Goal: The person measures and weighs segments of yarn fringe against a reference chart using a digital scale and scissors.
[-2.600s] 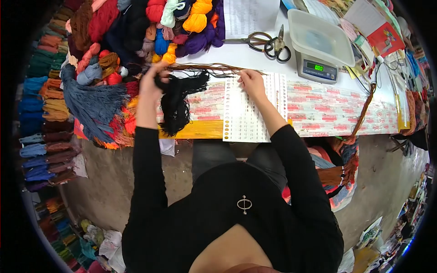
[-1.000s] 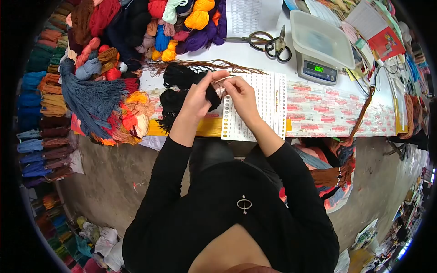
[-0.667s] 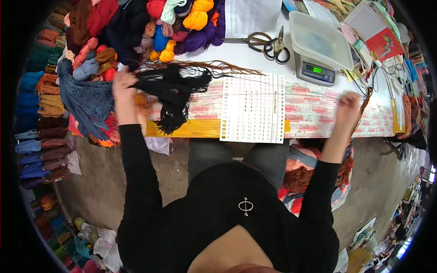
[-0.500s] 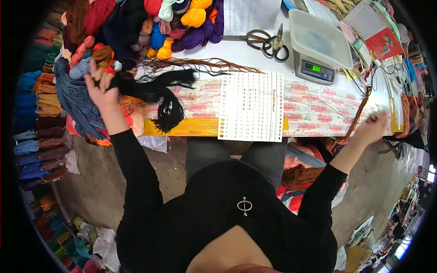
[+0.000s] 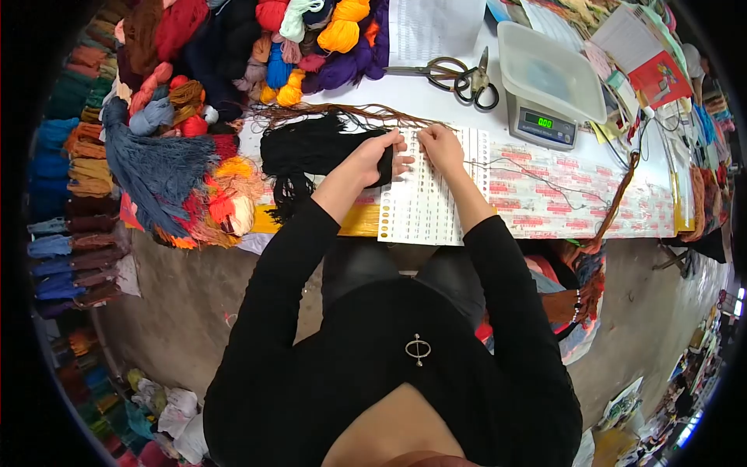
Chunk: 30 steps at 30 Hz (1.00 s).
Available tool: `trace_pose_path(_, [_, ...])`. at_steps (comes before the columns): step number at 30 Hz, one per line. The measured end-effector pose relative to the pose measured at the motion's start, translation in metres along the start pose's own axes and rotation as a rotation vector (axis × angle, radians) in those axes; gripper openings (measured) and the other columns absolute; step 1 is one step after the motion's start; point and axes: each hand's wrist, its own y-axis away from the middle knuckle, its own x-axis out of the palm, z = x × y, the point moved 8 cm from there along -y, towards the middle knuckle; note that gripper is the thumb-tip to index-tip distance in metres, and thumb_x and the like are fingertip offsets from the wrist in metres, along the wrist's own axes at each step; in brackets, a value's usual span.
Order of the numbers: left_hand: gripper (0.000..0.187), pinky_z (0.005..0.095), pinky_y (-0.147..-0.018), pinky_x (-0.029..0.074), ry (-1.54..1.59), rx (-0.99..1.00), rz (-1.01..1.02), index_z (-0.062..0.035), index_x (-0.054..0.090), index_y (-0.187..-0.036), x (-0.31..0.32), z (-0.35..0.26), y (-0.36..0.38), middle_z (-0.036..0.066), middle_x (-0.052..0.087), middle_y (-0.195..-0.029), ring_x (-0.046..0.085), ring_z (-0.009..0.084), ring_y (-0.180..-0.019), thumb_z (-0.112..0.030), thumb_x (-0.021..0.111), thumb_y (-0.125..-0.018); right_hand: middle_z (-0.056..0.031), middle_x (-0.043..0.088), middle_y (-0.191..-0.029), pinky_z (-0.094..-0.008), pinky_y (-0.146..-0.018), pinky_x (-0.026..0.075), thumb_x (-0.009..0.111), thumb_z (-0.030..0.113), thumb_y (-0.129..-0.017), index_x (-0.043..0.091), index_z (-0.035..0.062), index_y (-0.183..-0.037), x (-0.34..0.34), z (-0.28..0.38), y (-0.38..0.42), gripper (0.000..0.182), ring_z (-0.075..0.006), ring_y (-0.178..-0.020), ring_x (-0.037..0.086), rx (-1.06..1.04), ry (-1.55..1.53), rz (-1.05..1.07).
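My left hand (image 5: 372, 158) is curled around the right end of a bundle of black yarn (image 5: 311, 152), over the left part of a white card with rows of holes (image 5: 424, 206). Its thumb and index finger point towards the card's top edge. Close beside it, my right hand (image 5: 441, 148) is closed in a pinch over the top of the card; what lies in its fingertips is too small to make out. A thin dark thread (image 5: 545, 183) lies on the table to the right of that hand. Long brown strands (image 5: 342, 109) stretch behind the black yarn.
Scissors (image 5: 471, 82) lie behind the card. A digital scale (image 5: 545, 124) carries a clear plastic tray (image 5: 548, 66). Coloured yarn skeins (image 5: 342, 35) are heaped at the back left, with grey-blue yarn (image 5: 152, 167) nearer. A brown braid (image 5: 620, 194) hangs over the right front edge.
Both hands have come in from the sides to the middle, meeting over the card. The black yarn has shifted right with my left hand and now reaches the card.
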Motion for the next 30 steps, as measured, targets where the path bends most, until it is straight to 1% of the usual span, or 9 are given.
trace_pose_path(5, [0.019, 0.0237, -0.04, 0.035, -0.42, 0.221, -0.12, -0.0029, 0.06, -0.099, 0.008, -0.02, -0.014, 0.003, 0.056, -0.063, 0.047, 0.01, -0.045, -0.017, 0.054, -0.086, -0.0006, 0.064, -0.064, -0.0318, -0.063, 0.046, 0.054, 0.03, -0.074, 0.068, 0.0109, -0.081, -0.005, -0.003, -0.001, 0.025, -0.0177, -0.062, 0.061, 0.084, -0.116, -0.065])
trace_pose_path(9, [0.012, 0.0229, -0.035, 0.031, -0.586, 0.364, -0.038, -0.0023, 0.061, -0.082, 0.013, -0.028, -0.042, 0.002, 0.056, -0.062, 0.046, 0.0083, -0.041, -0.012, 0.055, -0.085, -0.0006, 0.064, -0.064, -0.0299, -0.06, 0.046, 0.057, 0.028, -0.074, 0.067, 0.0102, -0.08, 0.003, -0.004, -0.009, 0.021, -0.0159, -0.059, 0.061, 0.062, -0.201, 0.006])
trace_pose_path(14, [0.02, 0.026, -0.039, 0.04, -0.818, 0.334, -0.323, -0.0014, 0.062, -0.069, 0.0, -0.04, -0.035, 0.006, 0.058, -0.054, 0.053, 0.0121, -0.04, -0.014, 0.056, -0.084, -0.0004, 0.064, -0.064, -0.0263, -0.056, 0.045, 0.059, 0.026, -0.076, 0.066, 0.01, -0.078, 0.009, -0.015, -0.018, 0.018, -0.0111, -0.055, 0.06, 0.077, -0.255, 0.043])
trace_pose_path(17, [0.015, 0.021, -0.037, 0.032, -0.217, 0.248, -0.118, -0.0024, 0.062, -0.079, -0.02, -0.06, -0.02, 0.002, 0.054, -0.062, 0.042, 0.008, -0.045, -0.017, 0.062, -0.083, 0.0004, 0.064, -0.063, -0.0249, -0.056, 0.045, 0.059, 0.026, -0.076, 0.066, 0.01, -0.078, 0.007, -0.008, -0.009, 0.017, -0.0082, -0.055, 0.059, 0.024, -0.161, 0.046])
trace_pose_path(20, [0.021, 0.0135, -0.039, 0.026, 0.488, 0.232, 0.409, 0.0022, 0.053, -0.101, -0.003, -0.091, 0.007, -0.002, 0.048, -0.074, 0.039, 0.0026, -0.052, -0.012, 0.058, -0.086, 0.0015, 0.063, -0.062, -0.0235, -0.055, 0.044, 0.06, 0.024, -0.076, 0.066, 0.0098, -0.08, 0.001, -0.001, -0.003, 0.016, -0.0071, -0.054, 0.059, 0.033, -0.137, 0.033])
trace_pose_path(21, [0.025, 0.0144, -0.039, 0.027, 0.332, 0.257, 0.445, 0.0009, 0.051, -0.108, -0.002, -0.087, 0.004, -0.002, 0.047, -0.066, 0.037, 0.0037, -0.047, -0.012, 0.055, -0.087, 0.0008, 0.062, -0.062, -0.0232, -0.054, 0.044, 0.061, 0.022, -0.078, 0.066, 0.0074, -0.082, 0.002, 0.0, -0.002, 0.016, -0.0065, -0.054, 0.057, 0.046, -0.233, 0.081])
trace_pose_path(25, [0.023, 0.0214, -0.038, 0.034, -0.654, 0.177, 0.027, -0.0006, 0.062, -0.071, 0.012, -0.027, -0.018, 0.004, 0.057, -0.055, 0.045, 0.0087, -0.04, -0.017, 0.056, -0.086, -0.002, 0.059, -0.067, -0.0205, -0.047, 0.039, 0.061, 0.012, -0.086, 0.06, -0.0007, -0.084, 0.018, -0.009, -0.013, 0.013, -0.0069, -0.052, 0.049, 0.032, -0.772, 0.238])
trace_pose_path(27, [0.033, 0.0214, -0.039, 0.031, -0.823, 0.265, 0.015, 0.0006, 0.062, -0.074, 0.02, -0.017, -0.022, 0.005, 0.058, -0.054, 0.044, 0.0089, -0.038, -0.028, 0.054, -0.088, -0.0011, 0.061, -0.066, -0.022, -0.05, 0.042, 0.062, 0.019, -0.083, 0.062, 0.0018, -0.085, 0.02, -0.014, -0.019, 0.018, -0.0066, -0.053, 0.052, -0.023, -0.557, 0.201])
trace_pose_path(30, [0.014, 0.0191, -0.041, 0.033, -0.842, 0.28, -0.26, -0.0026, 0.061, -0.081, -0.033, -0.056, -0.023, 0.003, 0.057, -0.057, 0.045, 0.0083, -0.043, -0.015, 0.057, -0.081, 0.0024, 0.065, -0.071, -0.0256, -0.06, 0.045, 0.054, 0.03, -0.083, 0.064, 0.0097, -0.089, 0.01, -0.008, -0.006, 0.024, -0.0082, -0.059, 0.058, 0.032, -0.164, 0.156])
